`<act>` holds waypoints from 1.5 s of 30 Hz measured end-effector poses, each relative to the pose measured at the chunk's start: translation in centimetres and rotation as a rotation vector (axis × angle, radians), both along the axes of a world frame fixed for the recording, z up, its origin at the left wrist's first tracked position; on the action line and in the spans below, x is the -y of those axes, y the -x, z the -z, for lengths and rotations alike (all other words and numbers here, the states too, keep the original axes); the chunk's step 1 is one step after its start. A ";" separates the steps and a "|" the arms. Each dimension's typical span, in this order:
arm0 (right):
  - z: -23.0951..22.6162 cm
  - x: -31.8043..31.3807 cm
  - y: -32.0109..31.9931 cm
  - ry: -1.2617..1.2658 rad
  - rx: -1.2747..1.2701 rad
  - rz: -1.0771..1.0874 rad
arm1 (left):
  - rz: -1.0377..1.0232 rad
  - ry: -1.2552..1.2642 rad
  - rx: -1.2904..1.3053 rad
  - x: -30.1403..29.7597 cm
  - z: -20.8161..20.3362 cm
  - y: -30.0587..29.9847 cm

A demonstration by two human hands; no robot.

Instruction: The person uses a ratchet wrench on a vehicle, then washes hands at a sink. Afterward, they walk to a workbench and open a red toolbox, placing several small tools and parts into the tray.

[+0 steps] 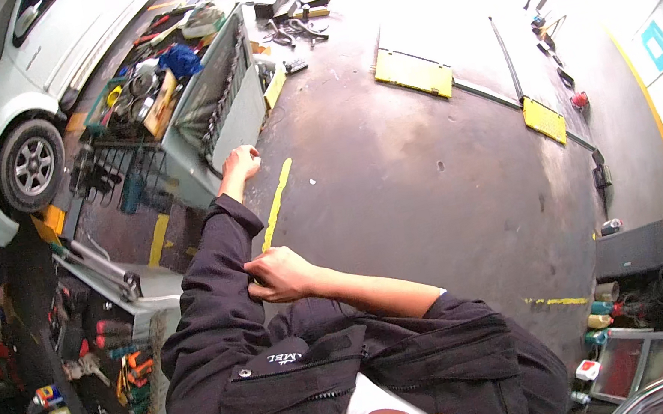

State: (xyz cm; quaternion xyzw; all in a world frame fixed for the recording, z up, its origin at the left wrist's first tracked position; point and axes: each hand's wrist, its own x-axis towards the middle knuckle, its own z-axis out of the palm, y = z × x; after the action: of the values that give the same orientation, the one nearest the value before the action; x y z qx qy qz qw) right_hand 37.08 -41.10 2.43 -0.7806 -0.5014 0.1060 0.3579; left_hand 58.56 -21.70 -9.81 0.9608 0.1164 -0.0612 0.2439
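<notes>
My left arm reaches forward in a black jacket, and its sleeve (220, 242) is pushed up so the wrist is bare. The left hand (240, 164) has its fingers curled in, with nothing visible in them, and appears just in front of the grey metal cart (234, 110). Across my body comes my right hand (282, 275), its fingers closed on the left sleeve at the forearm. The fingertips of the right hand are partly hidden against the cloth. The right forearm is bare up to the rolled sleeve near the elbow.
Tools and metal parts fill the cart's top. A white vehicle (27, 90) stands at the left, above a cluttered tool area (126, 387). Yellow plates (413, 73) and a dark rail lie on the floor ahead. A dark box (633, 250) and cables are at the right.
</notes>
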 end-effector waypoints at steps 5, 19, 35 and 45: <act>-2.9 5.9 -7.8 -0.356 -0.487 -0.474 | -0.022 0.086 0.189 1.2 1.6 -10.7; -1.1 7.0 -31.1 -0.401 -0.827 -0.716 | -0.799 2.094 0.550 7.7 4.4 -34.5; 0.1 15.2 -69.0 -0.278 -0.801 0.096 | 0.538 1.047 0.032 23.5 -5.3 -56.7; 8.8 31.8 -93.9 -0.010 -0.178 0.805 | 0.543 0.384 0.215 26.2 -4.2 -76.4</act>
State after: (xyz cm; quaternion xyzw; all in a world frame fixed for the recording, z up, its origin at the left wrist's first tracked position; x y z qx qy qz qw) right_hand 130.98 -72.93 -6.38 -0.9003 -0.1237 0.0223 0.4168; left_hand 134.97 -47.88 -5.60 0.8942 -0.1833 -0.0432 0.4061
